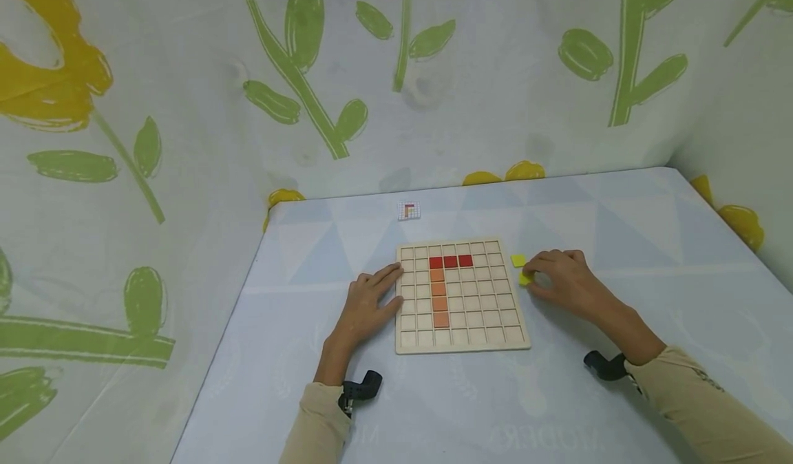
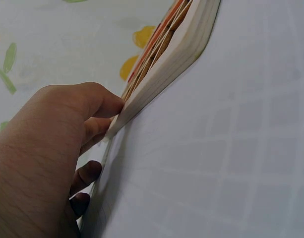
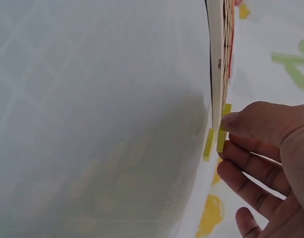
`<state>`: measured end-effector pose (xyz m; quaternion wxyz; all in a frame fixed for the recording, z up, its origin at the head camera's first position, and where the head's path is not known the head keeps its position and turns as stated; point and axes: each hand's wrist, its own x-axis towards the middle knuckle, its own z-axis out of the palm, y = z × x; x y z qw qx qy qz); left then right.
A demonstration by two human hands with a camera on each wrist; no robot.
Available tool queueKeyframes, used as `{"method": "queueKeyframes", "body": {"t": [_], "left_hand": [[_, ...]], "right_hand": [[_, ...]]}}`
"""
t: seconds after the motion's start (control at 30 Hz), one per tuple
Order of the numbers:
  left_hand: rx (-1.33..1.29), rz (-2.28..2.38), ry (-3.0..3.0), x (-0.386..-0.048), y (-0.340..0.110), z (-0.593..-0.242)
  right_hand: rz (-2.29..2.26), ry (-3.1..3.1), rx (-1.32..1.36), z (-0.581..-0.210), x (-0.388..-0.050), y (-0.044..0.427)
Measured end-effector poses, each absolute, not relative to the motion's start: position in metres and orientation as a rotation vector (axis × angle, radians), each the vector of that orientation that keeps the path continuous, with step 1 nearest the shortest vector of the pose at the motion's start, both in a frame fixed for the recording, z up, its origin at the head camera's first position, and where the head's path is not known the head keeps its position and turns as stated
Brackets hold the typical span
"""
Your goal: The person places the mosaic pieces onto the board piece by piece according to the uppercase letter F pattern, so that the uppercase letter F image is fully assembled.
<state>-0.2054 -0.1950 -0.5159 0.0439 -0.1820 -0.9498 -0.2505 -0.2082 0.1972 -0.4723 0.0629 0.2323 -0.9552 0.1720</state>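
Observation:
A wooden grid board lies on the table, with a row of three red tiles and a column of several orange tiles set in its squares. My left hand touches the board's left edge with thumb and fingertips, the fingers fairly straight. To the right of the board, my right hand pinches a yellow tile between thumb and fingers. Another yellow tile lies flat on the table just beyond those fingertips. The right fingers partly cover the pinched tile in the head view.
Behind the board lies a small card printed with a coloured grid pattern. A pale patterned cloth covers the table, and flower-printed curtains stand close behind and at the sides. Each wrist wears a black camera.

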Motion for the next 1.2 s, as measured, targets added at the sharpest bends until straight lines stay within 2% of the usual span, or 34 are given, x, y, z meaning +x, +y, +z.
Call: {"method": "queueKeyframes", "body": {"t": [1.2], "left_hand": [[-0.543,-0.742,-2.914,-0.206,-0.195,-0.517]], "right_hand": [[0.575,-2.831,0.877,-0.462,-0.209,0.151]]}}
